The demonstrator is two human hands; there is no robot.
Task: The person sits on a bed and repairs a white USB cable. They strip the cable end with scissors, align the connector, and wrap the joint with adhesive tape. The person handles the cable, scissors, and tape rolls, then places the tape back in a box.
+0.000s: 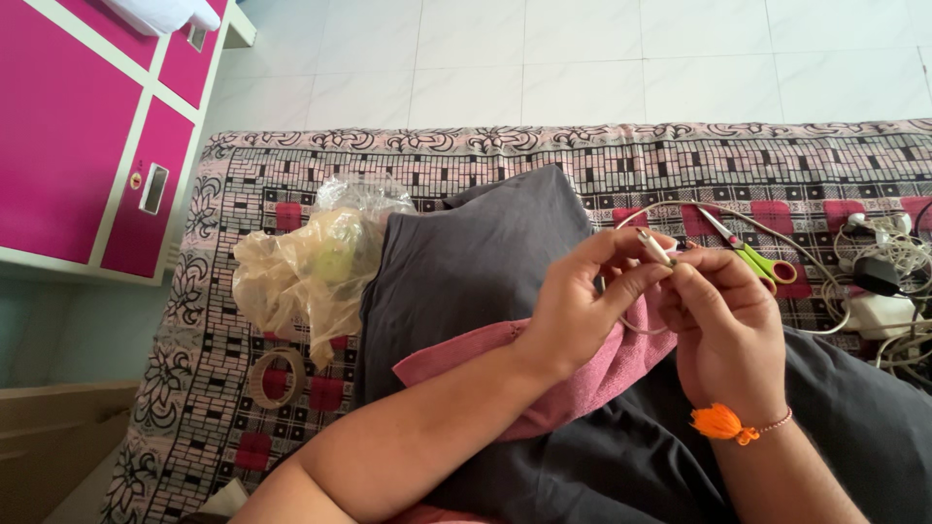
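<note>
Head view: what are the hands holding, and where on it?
Both hands, left hand and right hand, pinch a thin white cable near its free end, fingertips meeting there. The rest loops away over the patterned cloth.

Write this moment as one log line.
left hand: pinching wire | right hand: on wire | scissors: on bedsheet

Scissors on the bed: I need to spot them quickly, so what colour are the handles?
Green and orange handles on the scissors, head view.

green-handled scissors, a crinkled plastic bag, a tape roll, and tangled chargers lie on the patterned bedspread.
</note>
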